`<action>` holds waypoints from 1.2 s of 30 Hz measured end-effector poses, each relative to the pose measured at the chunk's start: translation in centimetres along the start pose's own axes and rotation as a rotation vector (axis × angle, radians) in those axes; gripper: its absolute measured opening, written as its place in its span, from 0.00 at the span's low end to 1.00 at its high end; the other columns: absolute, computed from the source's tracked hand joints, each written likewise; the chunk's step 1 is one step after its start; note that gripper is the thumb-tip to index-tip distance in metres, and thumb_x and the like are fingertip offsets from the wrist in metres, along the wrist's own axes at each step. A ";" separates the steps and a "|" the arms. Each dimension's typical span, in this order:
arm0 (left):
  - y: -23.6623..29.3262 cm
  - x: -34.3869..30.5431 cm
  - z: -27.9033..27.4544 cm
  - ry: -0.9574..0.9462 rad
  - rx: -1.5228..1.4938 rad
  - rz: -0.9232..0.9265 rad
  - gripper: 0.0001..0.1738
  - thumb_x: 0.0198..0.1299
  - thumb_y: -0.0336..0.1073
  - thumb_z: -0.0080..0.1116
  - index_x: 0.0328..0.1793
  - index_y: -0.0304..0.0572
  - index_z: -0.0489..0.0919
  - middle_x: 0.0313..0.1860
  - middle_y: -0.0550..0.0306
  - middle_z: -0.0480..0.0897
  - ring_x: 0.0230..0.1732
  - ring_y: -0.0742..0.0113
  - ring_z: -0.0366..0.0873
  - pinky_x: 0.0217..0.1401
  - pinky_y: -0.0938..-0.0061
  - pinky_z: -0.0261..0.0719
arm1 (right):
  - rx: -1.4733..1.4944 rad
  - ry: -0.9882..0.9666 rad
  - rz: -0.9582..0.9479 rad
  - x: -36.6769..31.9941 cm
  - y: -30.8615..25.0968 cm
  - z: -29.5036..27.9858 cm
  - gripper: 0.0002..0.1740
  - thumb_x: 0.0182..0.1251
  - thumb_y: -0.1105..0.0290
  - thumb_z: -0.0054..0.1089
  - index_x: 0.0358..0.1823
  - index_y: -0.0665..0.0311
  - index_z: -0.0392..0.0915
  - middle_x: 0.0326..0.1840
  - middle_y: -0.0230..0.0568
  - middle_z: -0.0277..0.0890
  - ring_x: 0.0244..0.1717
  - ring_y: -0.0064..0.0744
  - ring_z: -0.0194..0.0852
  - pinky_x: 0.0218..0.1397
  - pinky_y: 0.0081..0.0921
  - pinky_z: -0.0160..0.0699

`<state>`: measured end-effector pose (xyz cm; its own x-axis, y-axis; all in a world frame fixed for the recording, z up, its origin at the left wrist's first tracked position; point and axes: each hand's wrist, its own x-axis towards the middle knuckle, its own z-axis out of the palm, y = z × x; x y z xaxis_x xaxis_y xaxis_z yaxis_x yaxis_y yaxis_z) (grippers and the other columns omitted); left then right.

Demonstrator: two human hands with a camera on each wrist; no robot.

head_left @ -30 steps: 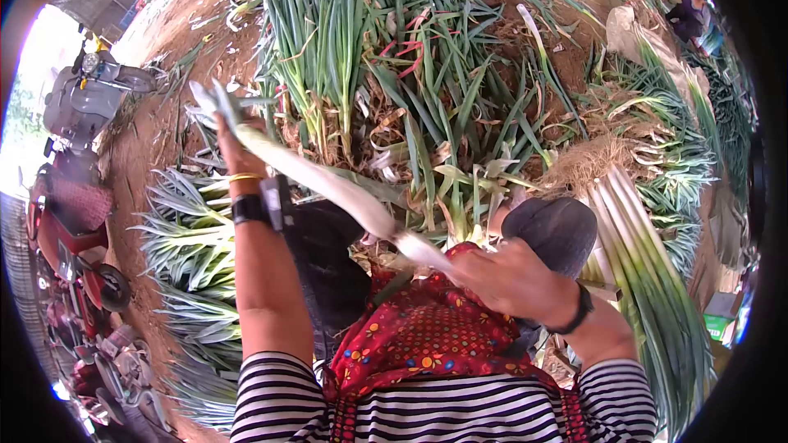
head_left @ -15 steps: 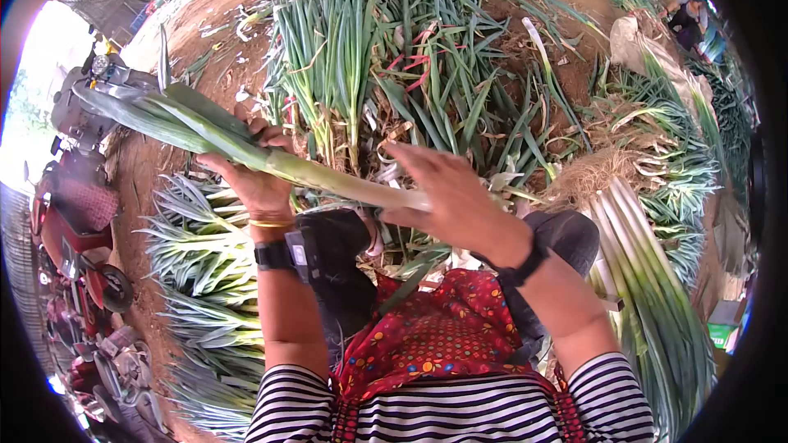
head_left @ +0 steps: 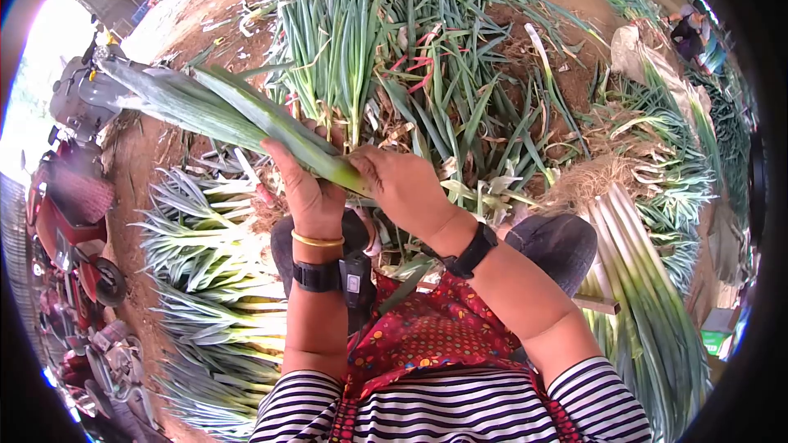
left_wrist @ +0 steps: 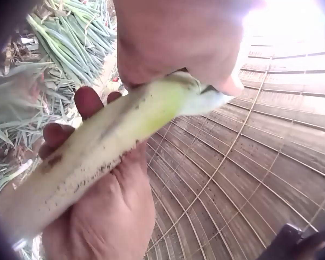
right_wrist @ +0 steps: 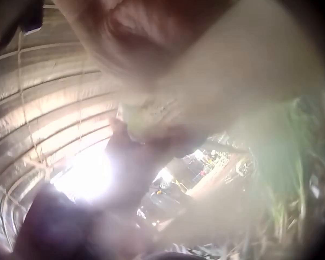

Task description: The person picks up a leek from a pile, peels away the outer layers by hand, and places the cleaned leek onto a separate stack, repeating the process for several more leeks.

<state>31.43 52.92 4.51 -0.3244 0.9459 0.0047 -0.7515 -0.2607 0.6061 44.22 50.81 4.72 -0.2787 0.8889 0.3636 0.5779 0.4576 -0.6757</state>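
Note:
In the head view, my left hand cradles a thick leek in its palm, thumb on the near side and fingers curled behind. The leek's green leaves fan out to the upper left. At its lower end, my right hand pinches the stalk with curled fingers, close beside the left hand. The left wrist view shows the pale stalk with brown specks, between the hands, a whitish strip at its gripped end. The right wrist view is badly blurred; a hand and pale stalk fill much of it.
Leafy leeks lie on the soil ahead. More leeks are piled at the left, and a bundle with long white stems lies at the right. Motorbikes stand at the far left. A red patterned apron covers the lap.
The right hand has moved left along the leek and now pinches it beside the left hand. The left hand has shifted right and nearer the body. The leek's pale end is hidden in the head view.

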 end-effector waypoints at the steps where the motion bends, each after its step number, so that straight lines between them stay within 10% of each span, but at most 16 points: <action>1: -0.1 0.2 -0.5 -0.185 -0.040 0.007 0.36 0.54 0.66 0.49 0.55 0.42 0.66 0.36 0.60 0.74 0.40 0.66 0.70 0.53 0.66 0.71 | 0.091 0.023 -0.002 0.1 0.7 0.1 0.16 0.68 0.60 0.43 0.38 0.65 0.76 0.25 0.54 0.74 0.29 0.52 0.75 0.29 0.41 0.71; 6: 0.3 -0.5 0.0 -0.239 0.101 -0.024 0.47 0.52 0.72 0.41 0.70 0.50 0.55 0.54 0.56 0.74 0.60 0.56 0.65 0.63 0.61 0.63 | 0.383 0.118 0.097 0.3 1.7 -0.2 0.13 0.66 0.68 0.45 0.35 0.70 0.75 0.27 0.56 0.74 0.30 0.56 0.73 0.33 0.43 0.71; 11: -0.2 -1.1 1.7 -0.111 0.593 0.139 0.23 0.49 0.26 0.59 0.54 0.32 0.71 0.39 0.57 0.76 0.41 0.69 0.74 0.47 0.74 0.71 | 0.137 0.098 0.123 -0.1 1.4 0.5 0.13 0.65 0.68 0.45 0.35 0.71 0.76 0.29 0.58 0.75 0.31 0.57 0.74 0.34 0.43 0.71; 20: -1.4 -0.9 -0.6 -0.137 0.112 -0.170 0.28 0.55 0.35 0.56 0.63 0.44 0.63 0.36 0.62 0.72 0.34 0.68 0.72 0.41 0.64 0.75 | 0.667 0.223 0.783 -0.7 8.1 -0.1 0.18 0.68 0.64 0.43 0.36 0.74 0.77 0.29 0.48 0.76 0.29 0.34 0.75 0.36 0.31 0.73; 24: -0.7 -0.3 -1.1 -0.141 -0.010 -0.007 0.19 0.59 0.39 0.54 0.54 0.41 0.69 0.31 0.62 0.68 0.29 0.73 0.63 0.35 0.74 0.66 | 1.501 0.830 1.067 -0.2 9.3 -3.6 0.14 0.68 0.68 0.37 0.44 0.70 0.71 0.32 0.42 0.74 0.27 0.34 0.72 0.30 0.32 0.73; 27: -0.1 0.5 -1.9 -0.066 0.010 0.074 0.17 0.59 0.42 0.54 0.48 0.40 0.69 0.27 0.64 0.65 0.26 0.74 0.61 0.31 0.77 0.64 | 1.850 0.653 0.849 -1.8 12.0 -4.2 0.10 0.68 0.67 0.38 0.36 0.62 0.69 0.16 0.27 0.57 0.13 0.19 0.48 0.18 0.19 0.53; 36: 6.6 8.3 -6.5 -0.080 -0.120 -0.167 0.16 0.57 0.35 0.53 0.48 0.31 0.70 0.23 0.64 0.64 0.19 0.77 0.59 0.23 0.83 0.59 | 1.745 0.058 0.581 -8.5 3.4 -7.0 0.12 0.67 0.59 0.42 0.29 0.57 0.65 0.10 0.19 0.45 0.10 0.15 0.35 0.17 0.17 0.41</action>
<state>20.03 57.79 3.42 -0.1460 0.9890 -0.0217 -0.8554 -0.1152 0.5051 53.86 44.63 3.81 -0.3124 0.9399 -0.1378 -0.7895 -0.3376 -0.5126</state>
